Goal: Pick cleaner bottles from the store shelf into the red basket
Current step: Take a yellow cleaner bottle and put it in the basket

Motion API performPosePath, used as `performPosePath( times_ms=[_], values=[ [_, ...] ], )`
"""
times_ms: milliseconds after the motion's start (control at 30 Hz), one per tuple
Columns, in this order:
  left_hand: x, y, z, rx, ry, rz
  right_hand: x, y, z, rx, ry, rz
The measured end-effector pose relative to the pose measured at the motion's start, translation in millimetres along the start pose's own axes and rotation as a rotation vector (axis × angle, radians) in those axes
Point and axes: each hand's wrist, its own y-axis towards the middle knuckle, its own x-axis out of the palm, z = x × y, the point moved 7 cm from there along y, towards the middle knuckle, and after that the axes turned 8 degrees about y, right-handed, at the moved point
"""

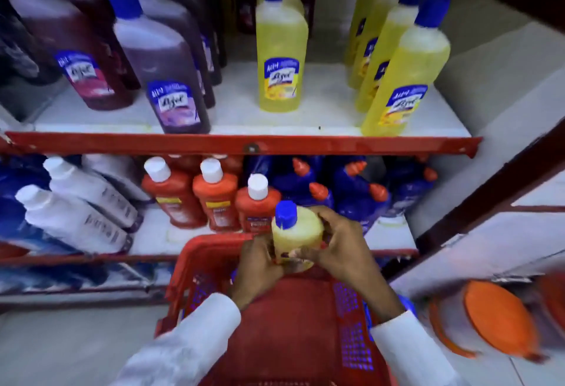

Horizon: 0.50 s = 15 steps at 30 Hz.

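A yellow cleaner bottle [296,232] with a blue cap stands upright over the far end of the red basket [195,266]. Both hands hold it: my left hand [258,266] grips its left side and my right hand [342,240] wraps its right side. On the upper shelf [238,110] stand more yellow bottles [281,49] with blue caps at centre and right, and dark purple bottles [162,64] at left. The basket's inside is mostly hidden behind my hands and white sleeves.
The lower shelf holds white bottles [76,202] at left, orange-red bottles [214,199] in the middle and blue bottles [360,190] with red nozzles at right. A red shelf rail [244,144] runs across. Orange round lids [501,318] sit at lower right.
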Motion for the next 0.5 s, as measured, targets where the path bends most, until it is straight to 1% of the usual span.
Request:
performPosePath(
  times_ms=[100,200,267,333,400,500],
  values=[
    [38.8,-5.4,-39.8,-0.126,0.063,0.012,10.2,-10.8,58.3,0.147,-0.012,-0.013],
    [75.1,-3.5,-81.0,-0.232,0.121,-0.019,20.6,-20.8,113.6,0.268,0.059,0.054],
    [94.0,-2.8,-102.3,-0.293,0.169,-0.026,28.8,-27.5,147.0,0.318,0.081,0.076],
    [108.5,-2.9,-109.4,-0.313,0.198,-0.047,37.4,-32.4,172.7,0.351,0.081,0.070],
    [119.9,-1.3,-120.1,-0.338,0.183,-0.046,45.4,-33.4,195.4,0.382,0.074,0.047],
    [126.6,-1.2,-140.1,-0.423,0.171,-0.012,56.8,-28.9,213.2,0.429,0.041,-0.006]
  ],
)
